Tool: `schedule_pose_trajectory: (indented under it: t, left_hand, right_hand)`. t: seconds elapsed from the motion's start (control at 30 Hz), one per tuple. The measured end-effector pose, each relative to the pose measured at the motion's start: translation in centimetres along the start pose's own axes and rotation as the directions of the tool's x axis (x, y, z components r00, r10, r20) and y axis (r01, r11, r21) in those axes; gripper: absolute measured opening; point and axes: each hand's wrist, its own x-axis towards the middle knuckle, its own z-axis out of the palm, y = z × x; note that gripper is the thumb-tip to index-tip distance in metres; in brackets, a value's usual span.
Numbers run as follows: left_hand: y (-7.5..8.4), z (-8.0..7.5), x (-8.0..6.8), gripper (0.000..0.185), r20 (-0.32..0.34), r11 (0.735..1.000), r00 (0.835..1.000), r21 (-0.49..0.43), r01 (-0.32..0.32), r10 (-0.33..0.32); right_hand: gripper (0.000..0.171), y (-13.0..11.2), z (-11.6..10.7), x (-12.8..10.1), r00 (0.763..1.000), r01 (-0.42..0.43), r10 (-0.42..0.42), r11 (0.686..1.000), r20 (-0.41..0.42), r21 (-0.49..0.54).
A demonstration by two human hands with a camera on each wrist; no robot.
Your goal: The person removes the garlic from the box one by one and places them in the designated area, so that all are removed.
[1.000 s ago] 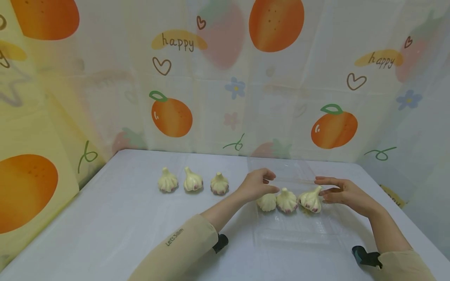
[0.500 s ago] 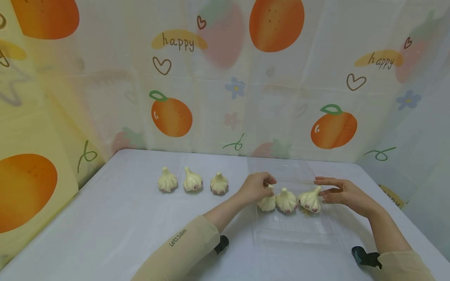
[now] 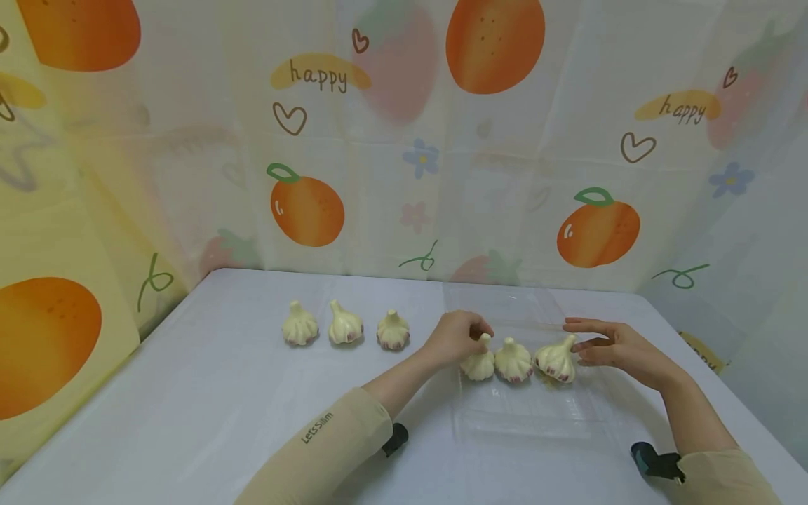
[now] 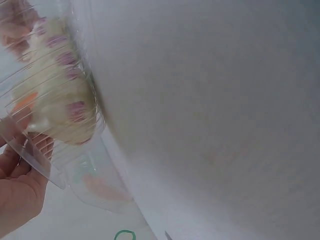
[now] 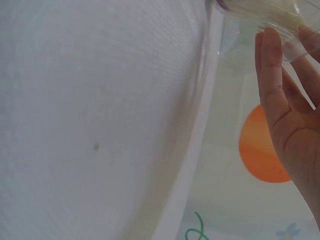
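Note:
Three pale garlic bulbs sit in a row inside a clear plastic tray [image 3: 524, 421] on the white table. My left hand [image 3: 477, 334] pinches the stem of the leftmost tray bulb [image 3: 478, 365]. The middle bulb [image 3: 513, 360] stands free. My right hand [image 3: 583, 344] lies open, fingers straight, beside the tilted right bulb [image 3: 557, 359] at the tray's side. In the left wrist view a bulb [image 4: 55, 100] shows through the plastic above my left hand [image 4: 17, 190]. In the right wrist view the fingertips [image 5: 267, 50] of my right hand reach the tray's rim [image 5: 292, 50].
Three more garlic bulbs [image 3: 345, 325] stand in a line on the table [image 3: 221, 393], left of the tray. A fruit-print curtain [image 3: 404, 140] closes off the back and both sides. Black wrist straps [image 3: 653, 463] show on both forearms.
My left hand's fingers have come down and closed on the stem of the leftmost tray bulb. The right hand and the bulbs have stayed where they were.

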Motion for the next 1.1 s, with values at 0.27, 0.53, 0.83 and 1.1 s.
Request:
schedule_pose_trajectory:
  t: [0.27,0.53,0.83,1.1]
  left_hand:
    - [0.05,-0.05,-0.2,0.018,-0.009,0.999,1.0,-0.035,-0.007,0.006]
    - [0.1,-0.22,-0.5,0.019,-0.015,0.998,1.0,-0.071,-0.002,0.001]
    - [0.14,-0.33,-0.6,0.019,-0.026,0.995,1.0,-0.102,-0.005,0.002]
    - [0.24,-0.36,-0.62,0.018,-0.054,0.992,0.999,-0.124,0.003,-0.009]
  right_hand:
    - [0.052,-0.05,0.03,0.05,1.0,-0.005,0.005,1.0,0.001,-0.004]
    - [0.052,-0.2,0.06,0.14,1.0,-0.007,0.007,1.0,0.007,0.001]
    - [0.051,-0.1,0.02,-0.05,1.0,0.014,-0.014,1.0,0.001,0.001]
    - [0.052,-0.11,0.04,-0.09,1.0,0.013,-0.013,1.0,-0.004,-0.005]
